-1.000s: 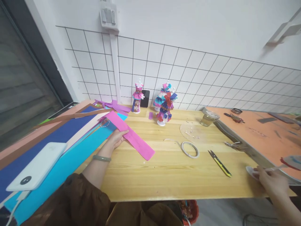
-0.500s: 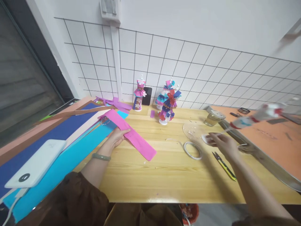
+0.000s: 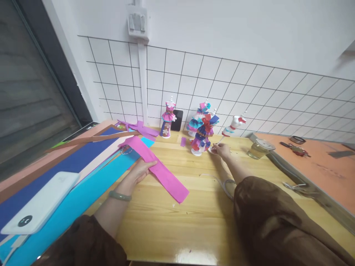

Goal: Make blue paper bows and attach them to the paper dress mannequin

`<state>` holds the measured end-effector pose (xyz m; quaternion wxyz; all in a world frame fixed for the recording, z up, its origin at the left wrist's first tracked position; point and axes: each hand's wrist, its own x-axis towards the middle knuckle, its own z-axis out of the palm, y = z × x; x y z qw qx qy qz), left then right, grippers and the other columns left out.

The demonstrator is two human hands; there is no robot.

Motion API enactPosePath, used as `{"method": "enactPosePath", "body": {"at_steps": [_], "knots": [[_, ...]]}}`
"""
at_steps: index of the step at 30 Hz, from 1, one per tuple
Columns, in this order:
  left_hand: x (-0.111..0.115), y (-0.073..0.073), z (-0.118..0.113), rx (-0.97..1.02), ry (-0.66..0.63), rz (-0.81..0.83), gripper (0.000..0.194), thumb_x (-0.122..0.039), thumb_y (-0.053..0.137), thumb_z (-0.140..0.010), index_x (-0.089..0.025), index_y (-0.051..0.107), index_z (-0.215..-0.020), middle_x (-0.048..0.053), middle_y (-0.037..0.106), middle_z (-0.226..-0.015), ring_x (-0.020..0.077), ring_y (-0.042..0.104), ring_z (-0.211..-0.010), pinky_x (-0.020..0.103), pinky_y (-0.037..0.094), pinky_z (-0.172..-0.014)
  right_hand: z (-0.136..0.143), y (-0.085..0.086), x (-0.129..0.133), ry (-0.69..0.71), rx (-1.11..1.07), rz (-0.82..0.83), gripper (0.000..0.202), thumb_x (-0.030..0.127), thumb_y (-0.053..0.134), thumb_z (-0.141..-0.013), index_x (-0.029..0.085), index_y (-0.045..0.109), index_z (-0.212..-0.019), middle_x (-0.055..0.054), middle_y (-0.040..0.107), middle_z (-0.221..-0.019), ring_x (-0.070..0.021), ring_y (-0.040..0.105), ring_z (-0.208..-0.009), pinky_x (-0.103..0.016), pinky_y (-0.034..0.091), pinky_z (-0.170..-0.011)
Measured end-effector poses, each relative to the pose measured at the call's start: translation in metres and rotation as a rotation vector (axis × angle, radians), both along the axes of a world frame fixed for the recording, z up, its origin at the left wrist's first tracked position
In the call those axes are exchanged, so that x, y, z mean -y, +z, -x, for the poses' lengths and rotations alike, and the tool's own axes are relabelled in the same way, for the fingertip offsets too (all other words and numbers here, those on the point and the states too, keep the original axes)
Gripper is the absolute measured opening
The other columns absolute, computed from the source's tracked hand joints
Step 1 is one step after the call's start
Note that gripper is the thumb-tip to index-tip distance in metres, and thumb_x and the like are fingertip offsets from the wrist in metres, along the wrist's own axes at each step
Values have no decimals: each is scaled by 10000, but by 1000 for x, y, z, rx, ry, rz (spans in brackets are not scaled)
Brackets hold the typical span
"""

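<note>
My left hand grips a strip of pink crepe paper, thumb on top, at the left of the wooden table. Farther off, my right hand pinches the stand of a small white dress form near its base. The form leans to the right and wears red and light-blue trim. Just left of it stands a miniature dress form in red and dark-blue paper ruffles. A pink and blue one is behind that, and a pink one with flowers stands farther left.
Coloured paper sheets cover the left side, with a white power bank on top. A phone leans at the wall. A cup of yellowish liquid stands right, beside an orange-surfaced tray. A tape roll is partly behind my right sleeve.
My right hand has carried the white dress form leftward and away from me, beside the other dressed forms. My left hand still holds the pink strip. The view has shifted slightly.
</note>
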<state>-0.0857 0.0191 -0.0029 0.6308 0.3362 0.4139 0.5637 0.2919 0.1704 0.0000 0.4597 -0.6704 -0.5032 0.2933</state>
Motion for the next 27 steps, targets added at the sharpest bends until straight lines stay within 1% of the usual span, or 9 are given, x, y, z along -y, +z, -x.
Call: {"method": "enactPosePath", "body": {"at_steps": [3, 6, 12, 16, 18, 20, 22, 24, 27], "knots": [[0, 0, 0, 13, 10, 2, 357, -108, 708, -559, -125, 549, -878, 63, 638, -792, 185, 613, -773, 364, 481, -769, 4, -8, -9, -4, 10, 21, 179, 263, 584, -715, 116, 607, -616, -90, 653, -545, -181, 638, -547, -243, 519, -511], [1, 3, -1, 24, -10, -7, 351, -101, 704, -564, -125, 548, -878, 59, 637, -773, 185, 614, -777, 360, 478, -776, 5, -13, -13, -7, 18, 31, 171, 270, 593, -704, 111, 618, -645, -93, 660, -572, -187, 642, -573, -242, 517, -518], [2, 5, -2, 25, 2, -3, 360, -92, 705, -562, -122, 547, -884, 62, 636, -777, 188, 609, -808, 356, 475, -793, 5, -14, -7, 7, -12, 32, 160, 241, 620, -675, 103, 624, -754, -74, 668, -627, -174, 643, -624, -227, 518, -546], [2, 4, -1, 29, -3, 3, 362, -92, 705, -562, -122, 544, -885, 61, 633, -780, 187, 609, -807, 359, 475, -793, 5, -7, 1, 35, -69, 37, 129, 182, 634, -654, 92, 620, -745, -75, 667, -651, -171, 642, -646, -220, 526, -569], [2, 4, -1, 31, -3, -1, 357, -93, 704, -566, -126, 544, -883, 55, 632, -775, 183, 608, -807, 356, 475, -795, 3, -3, 6, 30, -103, 30, 152, 151, 627, -655, 87, 613, -791, -84, 670, -700, -166, 644, -658, -216, 531, -580], [2, 3, -1, 31, -2, 0, 353, -93, 704, -565, -130, 545, -879, 50, 632, -770, 181, 608, -809, 352, 476, -794, 0, 2, 12, 5, -131, 23, 217, 125, 621, -656, 77, 594, -866, -94, 667, -742, -164, 645, -661, -216, 536, -581], [1, 2, 0, 33, -4, -1, 355, -90, 704, -563, -133, 546, -877, 48, 632, -768, 180, 609, -804, 350, 477, -790, -3, 5, 21, -24, -150, 27, 256, 108, 619, -653, 65, 579, -902, -100, 661, -728, -166, 645, -650, -221, 541, -574], [0, 1, 0, 34, -5, -10, 355, -90, 704, -563, -133, 545, -877, 47, 630, -766, 179, 610, -792, 355, 479, -785, -6, 7, 32, -35, -162, 45, 248, 97, 620, -648, 63, 581, -891, -94, 654, -684, -164, 643, -625, -225, 544, -565], [-1, -2, 0, 31, -2, -14, 357, -90, 705, -561, -131, 543, -876, 48, 630, -766, 179, 612, -771, 362, 484, -770, -5, 10, 51, -9, -170, 82, 221, 97, 637, -634, 76, 595, -850, -87, 649, -669, -157, 637, -594, -232, 548, -550]]}}
